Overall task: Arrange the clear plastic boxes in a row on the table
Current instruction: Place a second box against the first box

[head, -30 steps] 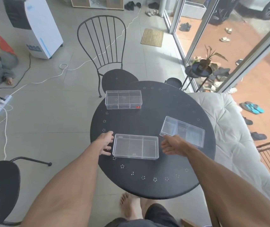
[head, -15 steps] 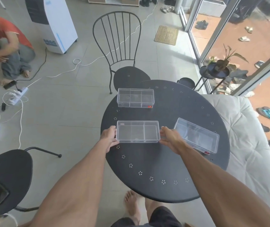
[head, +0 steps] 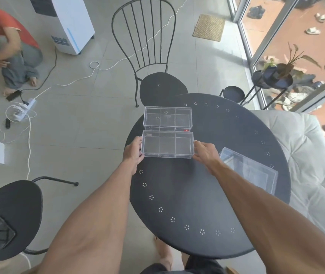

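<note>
Clear rectangular plastic box (head: 167,144) spans between both hands, long axis running left to right. Left hand (head: 133,153) and right hand (head: 205,153) grip its short ends. A matching clear compartment box (head: 168,119) lies parallel just beyond.

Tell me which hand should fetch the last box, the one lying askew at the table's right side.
Right. The right hand sits beside the skewed box, while the left hand is across the held box from it and would have to cross over.
</note>
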The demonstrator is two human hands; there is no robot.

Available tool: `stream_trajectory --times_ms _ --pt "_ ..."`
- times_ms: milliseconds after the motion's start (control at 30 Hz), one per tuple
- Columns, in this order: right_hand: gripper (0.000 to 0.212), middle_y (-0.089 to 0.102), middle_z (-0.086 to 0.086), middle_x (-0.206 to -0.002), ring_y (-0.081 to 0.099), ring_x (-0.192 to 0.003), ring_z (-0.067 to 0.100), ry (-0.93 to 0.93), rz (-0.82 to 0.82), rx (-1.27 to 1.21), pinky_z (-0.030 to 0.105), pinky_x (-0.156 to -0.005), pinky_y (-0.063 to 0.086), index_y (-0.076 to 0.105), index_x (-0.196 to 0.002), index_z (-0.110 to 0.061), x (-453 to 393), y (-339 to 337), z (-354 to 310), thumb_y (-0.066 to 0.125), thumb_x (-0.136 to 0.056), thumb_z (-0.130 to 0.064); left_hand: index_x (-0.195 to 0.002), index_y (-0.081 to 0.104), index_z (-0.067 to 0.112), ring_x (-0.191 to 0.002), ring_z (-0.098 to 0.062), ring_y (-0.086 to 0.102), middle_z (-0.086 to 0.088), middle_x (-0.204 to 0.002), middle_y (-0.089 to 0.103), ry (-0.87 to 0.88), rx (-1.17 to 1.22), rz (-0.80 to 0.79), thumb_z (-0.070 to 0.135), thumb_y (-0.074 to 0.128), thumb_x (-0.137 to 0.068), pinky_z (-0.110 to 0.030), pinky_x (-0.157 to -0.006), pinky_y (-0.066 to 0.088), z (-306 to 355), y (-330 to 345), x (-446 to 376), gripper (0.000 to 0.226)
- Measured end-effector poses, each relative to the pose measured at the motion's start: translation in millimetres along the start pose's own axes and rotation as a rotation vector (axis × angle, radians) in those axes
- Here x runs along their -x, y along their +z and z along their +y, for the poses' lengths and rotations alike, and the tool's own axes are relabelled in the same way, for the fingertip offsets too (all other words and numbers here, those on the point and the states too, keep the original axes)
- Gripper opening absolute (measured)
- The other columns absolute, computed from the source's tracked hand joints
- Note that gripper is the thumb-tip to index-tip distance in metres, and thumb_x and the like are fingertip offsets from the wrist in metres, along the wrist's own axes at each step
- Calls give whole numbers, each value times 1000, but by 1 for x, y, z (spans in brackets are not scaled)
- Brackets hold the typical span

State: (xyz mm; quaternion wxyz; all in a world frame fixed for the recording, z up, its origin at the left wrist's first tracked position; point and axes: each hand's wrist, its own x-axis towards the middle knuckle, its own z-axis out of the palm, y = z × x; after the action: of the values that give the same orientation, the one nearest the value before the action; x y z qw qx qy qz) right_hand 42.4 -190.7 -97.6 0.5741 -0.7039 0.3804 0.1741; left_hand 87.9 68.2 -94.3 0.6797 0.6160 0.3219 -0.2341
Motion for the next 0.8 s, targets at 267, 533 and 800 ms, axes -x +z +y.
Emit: stream_trajectory --times_ms 267,533,800 --pt "38 60 5 -80 52 -78 24 -52 47 114 36 -78 52 64 -84 -8 -5 2 -16 50 -90 -43 -135 64 16 -124 -28 61 -5 -145 60 33 -16 33 50 61 -87 -31 -90 52 5 5 -13 59" --pt "21 55 5 -78 45 -75 23 -91 48 202 34 -72 40 62 -87 -27 -3 4 -18 49 -91 -42 -126 66 19 -123 -29 61 -5 -144 60 28 -27 27 53 63 -83 -32 -90 52 9 5 -13 55" --pt "21 54 6 -79 44 -75 23 -118 57 203 34 -70 39 58 -87 -23 -5 5 -19 47 -96 -39 -134 63 15 -126 -30 60 -5 -145 59 25 -36 14 55 63 -84 -33 -94 52 11 6 -18 64"
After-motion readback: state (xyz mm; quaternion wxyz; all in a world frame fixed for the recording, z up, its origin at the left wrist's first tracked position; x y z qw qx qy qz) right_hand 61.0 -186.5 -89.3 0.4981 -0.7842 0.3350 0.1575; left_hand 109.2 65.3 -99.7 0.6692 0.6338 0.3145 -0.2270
